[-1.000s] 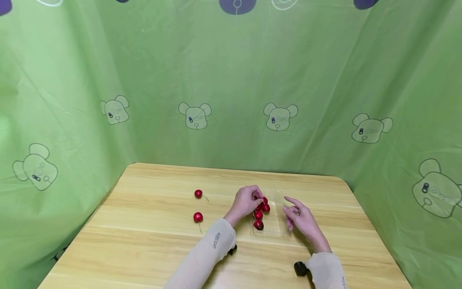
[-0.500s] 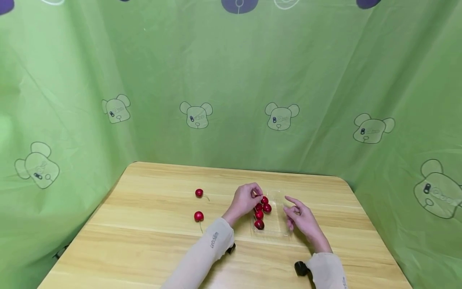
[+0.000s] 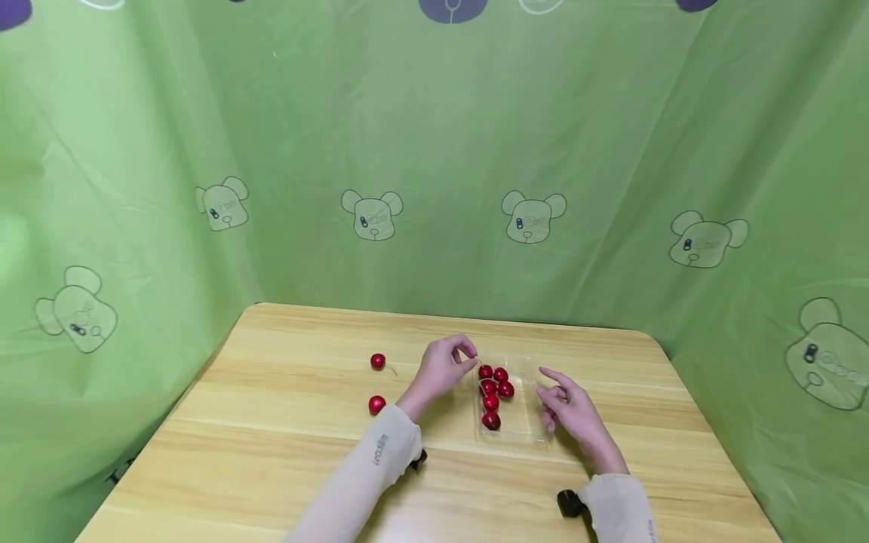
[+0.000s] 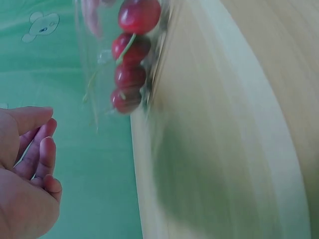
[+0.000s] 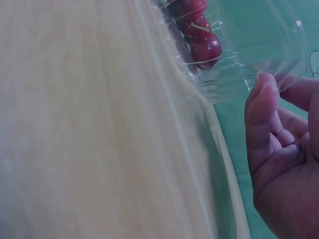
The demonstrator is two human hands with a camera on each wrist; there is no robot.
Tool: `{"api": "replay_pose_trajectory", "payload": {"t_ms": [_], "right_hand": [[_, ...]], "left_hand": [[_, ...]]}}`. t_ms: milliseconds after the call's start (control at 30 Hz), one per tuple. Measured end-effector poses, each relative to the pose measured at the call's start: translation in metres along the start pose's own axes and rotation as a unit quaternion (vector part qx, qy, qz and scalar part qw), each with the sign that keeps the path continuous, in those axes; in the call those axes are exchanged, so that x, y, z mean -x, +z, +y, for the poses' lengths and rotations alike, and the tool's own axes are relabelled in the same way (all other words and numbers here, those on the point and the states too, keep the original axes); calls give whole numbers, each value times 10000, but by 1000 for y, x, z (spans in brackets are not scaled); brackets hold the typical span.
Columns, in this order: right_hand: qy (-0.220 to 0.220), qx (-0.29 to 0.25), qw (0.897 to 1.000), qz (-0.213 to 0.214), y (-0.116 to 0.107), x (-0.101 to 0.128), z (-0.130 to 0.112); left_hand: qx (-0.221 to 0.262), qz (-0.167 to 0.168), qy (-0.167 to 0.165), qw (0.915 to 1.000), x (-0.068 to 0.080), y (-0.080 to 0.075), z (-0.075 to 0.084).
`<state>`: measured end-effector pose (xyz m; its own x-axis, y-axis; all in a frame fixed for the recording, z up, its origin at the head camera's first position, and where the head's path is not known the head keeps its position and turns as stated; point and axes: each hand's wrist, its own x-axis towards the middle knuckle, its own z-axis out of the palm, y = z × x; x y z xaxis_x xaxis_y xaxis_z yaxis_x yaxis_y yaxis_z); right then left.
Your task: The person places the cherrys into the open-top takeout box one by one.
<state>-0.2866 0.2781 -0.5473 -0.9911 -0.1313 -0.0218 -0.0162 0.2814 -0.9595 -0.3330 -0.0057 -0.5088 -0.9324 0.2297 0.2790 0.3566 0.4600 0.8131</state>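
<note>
A clear plastic tray [image 3: 526, 411] lies on the wooden table [image 3: 271, 452] and holds several red cherries [image 3: 491, 402]. My left hand [image 3: 468, 353] hovers just left of the tray's far corner, fingers loosely curled. In the left wrist view the left hand [image 4: 40, 134] holds nothing, and the cherries [image 4: 130, 74] with their stems sit apart from it. My right hand [image 3: 553, 385] rests at the tray's right edge with relaxed fingers. In the right wrist view its fingertips [image 5: 266, 84] touch the tray wall [image 5: 259, 40], near the cherries [image 5: 202, 30].
Two loose cherries lie on the table left of the hands, one farther back [image 3: 377, 361] and one nearer [image 3: 376, 405]. Green cloth with bear prints [image 3: 372, 216] hangs behind and on both sides. The table's front edge is close to my sleeves.
My left hand has lifted off the cherries in the tray and drawn back up and to the left. The right hand has stayed by the tray's right edge.
</note>
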Motion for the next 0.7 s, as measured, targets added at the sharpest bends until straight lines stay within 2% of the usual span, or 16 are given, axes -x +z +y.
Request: {"api": "replay_pose_trajectory", "payload": {"t_ms": [333,700], "right_hand": [[-7,-14,10000,-24,0,0,0],[29,-51,10000,-30,0,-1,0]], "left_hand": [[-47,123,-136,9998,12,-41,-18],[-336,398,-313,9982,26,-90,-50]]}}
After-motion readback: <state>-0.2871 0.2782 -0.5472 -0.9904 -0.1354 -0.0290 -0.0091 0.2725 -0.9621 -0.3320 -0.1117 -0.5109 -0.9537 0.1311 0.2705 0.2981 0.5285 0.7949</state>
